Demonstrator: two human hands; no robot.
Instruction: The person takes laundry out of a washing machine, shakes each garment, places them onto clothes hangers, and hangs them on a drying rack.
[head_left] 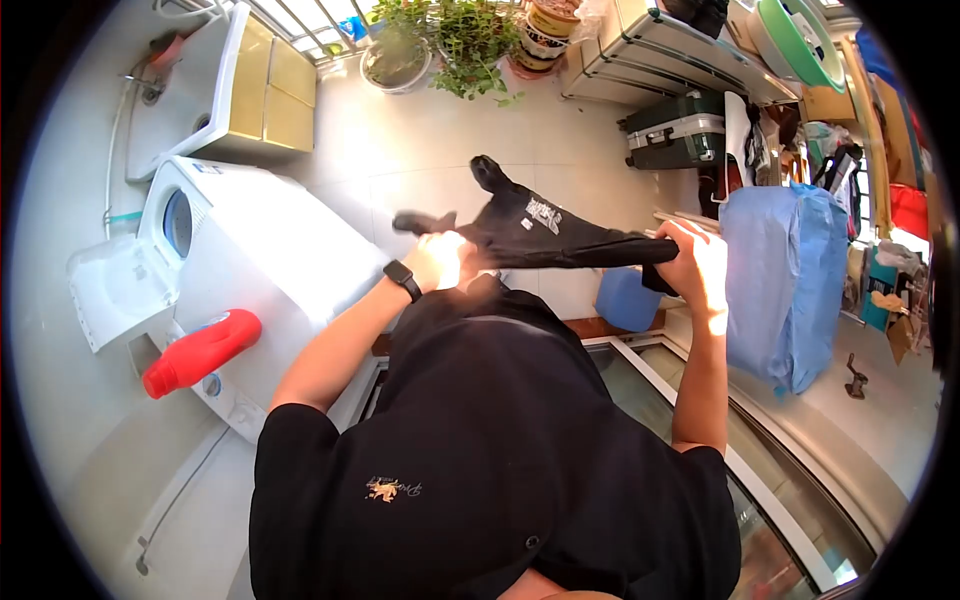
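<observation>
A black garment [562, 236] with a white print is stretched sideways in front of my body; its exact kind is unclear. My left hand [446, 261], with a black watch on the wrist, is closed on one end of it. At the other end, my right hand [694, 262] grips the bunched cloth. Loose parts of the garment stick out beyond my left hand, towards the far floor. Slight blur covers my left fingers. Below the cloth, near my right hand, stands a blue container [628, 299].
On my left is a white washing machine [270, 235] with its lid [120, 290] open and a red bottle [205, 352] on top. A sink cabinet [273, 85] stands beyond. Potted plants [465, 45] line the far railing. To the right are a suitcase [676, 145] and a blue-covered bundle [780, 280].
</observation>
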